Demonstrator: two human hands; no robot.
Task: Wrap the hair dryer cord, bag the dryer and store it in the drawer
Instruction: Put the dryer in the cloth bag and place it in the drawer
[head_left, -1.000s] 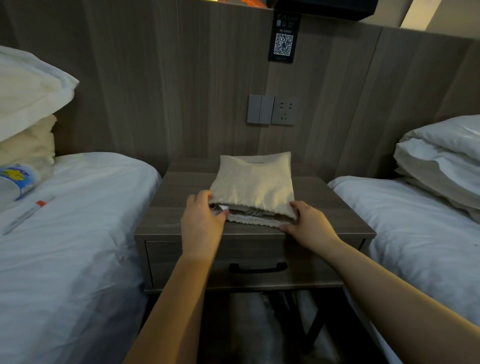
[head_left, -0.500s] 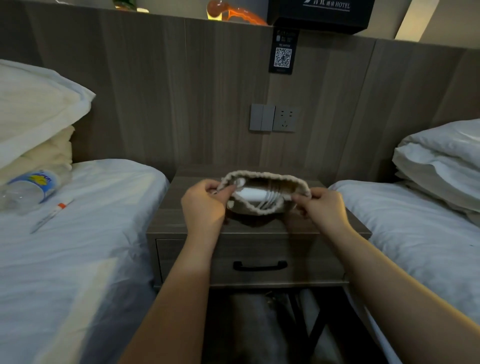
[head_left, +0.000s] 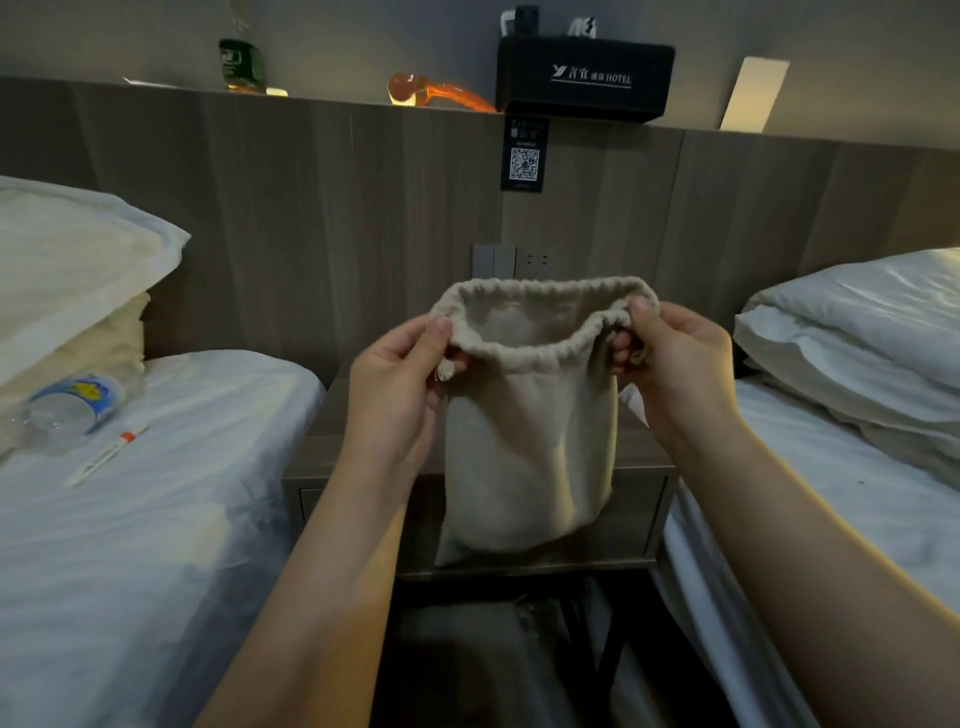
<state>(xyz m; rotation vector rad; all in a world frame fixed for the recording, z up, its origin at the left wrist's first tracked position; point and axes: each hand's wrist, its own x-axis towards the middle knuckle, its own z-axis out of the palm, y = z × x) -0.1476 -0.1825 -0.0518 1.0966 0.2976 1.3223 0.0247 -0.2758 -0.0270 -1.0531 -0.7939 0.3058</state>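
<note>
Cloth drawstring bag (head_left: 524, 447) held up in front of the nightstand (head_left: 332, 447), hanging between the two beds. Left hand (head_left: 395, 389) pinches the left side of the gathered rim; right hand (head_left: 670, 364) pinches the right side, with what looks like a cord end tucked in the fingers. Mouth pulled open and facing up toward the camera; long axis vertical, bottom hanging low over the drawer front. Both hands level, equally near the rim. Dryer itself not visible; the interior is dim, so contents cannot be confirmed, though the bag's lower half looks filled. Likely next: draw the cord shut, then lower the bag toward the drawer directly behind and below.
</note>
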